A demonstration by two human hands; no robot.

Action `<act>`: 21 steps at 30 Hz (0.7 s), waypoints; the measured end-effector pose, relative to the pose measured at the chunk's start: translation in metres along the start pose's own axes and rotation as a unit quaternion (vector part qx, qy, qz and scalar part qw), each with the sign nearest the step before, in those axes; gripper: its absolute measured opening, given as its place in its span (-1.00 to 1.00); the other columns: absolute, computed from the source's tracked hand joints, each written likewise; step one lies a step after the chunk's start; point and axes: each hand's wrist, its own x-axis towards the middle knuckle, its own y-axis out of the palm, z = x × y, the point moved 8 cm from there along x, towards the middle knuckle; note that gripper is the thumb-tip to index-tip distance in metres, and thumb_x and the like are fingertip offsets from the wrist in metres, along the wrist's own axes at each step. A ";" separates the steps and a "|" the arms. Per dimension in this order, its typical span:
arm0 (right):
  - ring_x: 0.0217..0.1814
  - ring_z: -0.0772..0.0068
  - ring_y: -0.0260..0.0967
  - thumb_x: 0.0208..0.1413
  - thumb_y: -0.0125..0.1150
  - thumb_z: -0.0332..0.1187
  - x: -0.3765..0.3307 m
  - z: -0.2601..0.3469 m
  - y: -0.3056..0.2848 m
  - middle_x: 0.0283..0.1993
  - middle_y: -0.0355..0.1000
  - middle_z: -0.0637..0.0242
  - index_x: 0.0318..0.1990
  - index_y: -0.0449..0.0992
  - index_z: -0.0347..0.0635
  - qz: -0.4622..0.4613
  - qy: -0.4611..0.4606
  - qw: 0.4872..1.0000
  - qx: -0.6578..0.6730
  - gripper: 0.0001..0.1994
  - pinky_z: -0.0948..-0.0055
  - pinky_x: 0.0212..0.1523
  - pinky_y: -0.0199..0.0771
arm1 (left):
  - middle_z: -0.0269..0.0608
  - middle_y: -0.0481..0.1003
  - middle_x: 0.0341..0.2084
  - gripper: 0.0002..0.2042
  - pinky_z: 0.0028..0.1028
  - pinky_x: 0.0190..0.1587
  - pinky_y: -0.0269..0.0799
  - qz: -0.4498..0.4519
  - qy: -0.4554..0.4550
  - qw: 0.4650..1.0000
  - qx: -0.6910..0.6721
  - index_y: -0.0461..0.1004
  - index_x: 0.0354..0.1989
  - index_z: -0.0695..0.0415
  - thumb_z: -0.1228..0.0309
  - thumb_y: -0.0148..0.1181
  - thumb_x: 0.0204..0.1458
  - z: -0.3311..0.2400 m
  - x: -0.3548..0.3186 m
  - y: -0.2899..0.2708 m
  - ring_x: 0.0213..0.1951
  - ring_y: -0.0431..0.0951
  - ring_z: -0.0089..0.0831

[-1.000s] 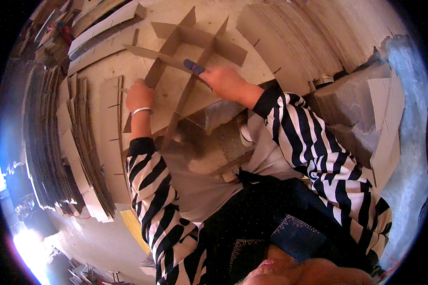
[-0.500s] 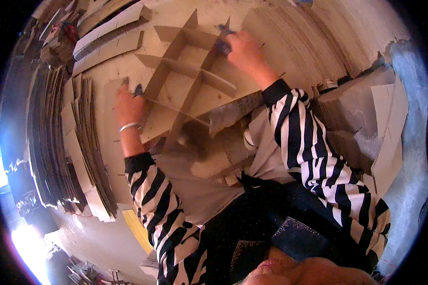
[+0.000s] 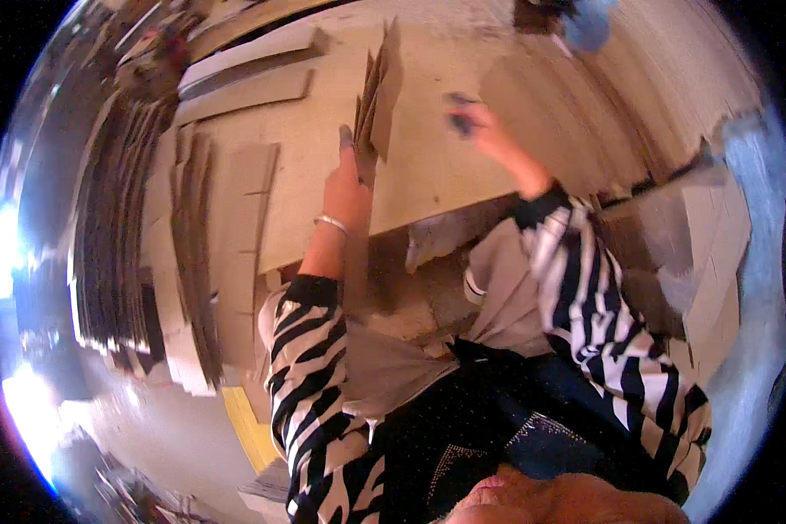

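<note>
Since the earlier frame the open cardboard lattice has folded flat: what lay spread as a grid of cells a moment ago now stands as a thin upright bundle of cardboard strips point(image 3: 377, 87) at the far middle of the bench point(image 3: 445, 175), and both hands have risen with it. At far left, dark stacks of flat cardboard sheets point(image 3: 113, 227) lean in rows, and just right of them a pile of notched cardboard strips point(image 3: 227, 253) lies on the bench's left part. Beyond these, long flat boards point(image 3: 253, 65) rest at the far left edge. The left hand point(image 3: 349, 188), with a silver bracelet point(image 3: 330, 224) at the wrist, is raised with fingers pressed together and pointing up, the fingertips touching the near lower edge of the folded bundle. The bundle stands on edge, tilted slightly, well apart from the piles at left. To its right, the right hand point(image 3: 473, 122) is blurred; it seems closed around a small dark blue object point(image 3: 459, 113), though I cannot tell the grip exactly, and it sits just beside the bundle without clearly touching it. Both arms wear black-and-white striped sleeves point(image 3: 585, 288). At far right more cardboard pieces point(image 3: 716, 253) are stacked near a blue floor.
</note>
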 end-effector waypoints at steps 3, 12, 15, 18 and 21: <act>0.15 0.05 0.30 -0.03 0.32 -0.25 -0.067 0.016 -0.059 0.13 0.34 -0.02 0.25 0.19 -0.23 -0.134 0.048 0.961 -0.239 -0.32 0.23 0.13 0.28 | 0.30 0.47 -0.34 -0.43 0.03 -0.28 0.35 -0.195 0.100 0.976 0.001 0.11 0.18 0.22 0.67 -0.06 -0.13 0.018 -0.026 -0.096 -0.32 0.46 0.23; 0.11 -0.18 0.27 -0.09 0.31 -0.24 -0.165 -0.107 -0.160 0.11 0.33 -0.08 0.01 0.38 -0.34 -0.147 0.132 0.861 -0.469 -0.49 0.17 0.12 0.29 | 0.01 0.28 0.12 -0.52 -0.16 0.16 0.20 -0.355 0.047 0.815 0.455 0.32 0.12 0.14 0.60 0.00 -0.07 0.041 -0.093 -0.279 0.13 0.31 -0.06; 0.03 -0.15 0.33 0.04 0.21 -0.23 -0.145 -0.052 -0.149 0.00 0.39 -0.14 -0.02 0.39 -0.39 -0.220 0.107 0.904 -0.352 -0.56 0.19 0.07 0.30 | -0.05 0.29 0.10 -0.46 -0.12 0.14 0.20 -0.240 -0.065 0.798 0.549 0.23 0.23 0.03 0.53 0.04 -0.02 0.135 -0.133 -0.280 0.11 0.32 -0.11; 0.01 -0.16 0.36 0.16 0.09 -0.20 -0.123 -0.006 -0.145 -0.09 0.43 -0.19 0.00 0.41 -0.39 -0.198 0.187 0.909 -0.316 -0.60 0.17 0.03 0.32 | -0.09 0.31 0.07 -0.48 -0.12 0.09 0.26 -0.142 -0.151 0.813 0.544 0.26 0.20 -0.01 0.52 0.05 -0.03 0.225 -0.176 -0.261 0.09 0.34 -0.11; 0.02 -0.17 0.35 0.14 0.10 -0.22 -0.112 -0.006 -0.145 -0.07 0.43 -0.17 -0.04 0.44 -0.36 -0.182 0.214 0.888 -0.365 -0.63 0.16 0.03 0.32 | -0.08 0.32 0.06 -0.53 -0.10 0.05 0.31 -0.114 -0.169 0.832 0.516 0.32 0.11 0.01 0.50 0.09 -0.07 0.261 -0.183 -0.256 0.08 0.35 -0.09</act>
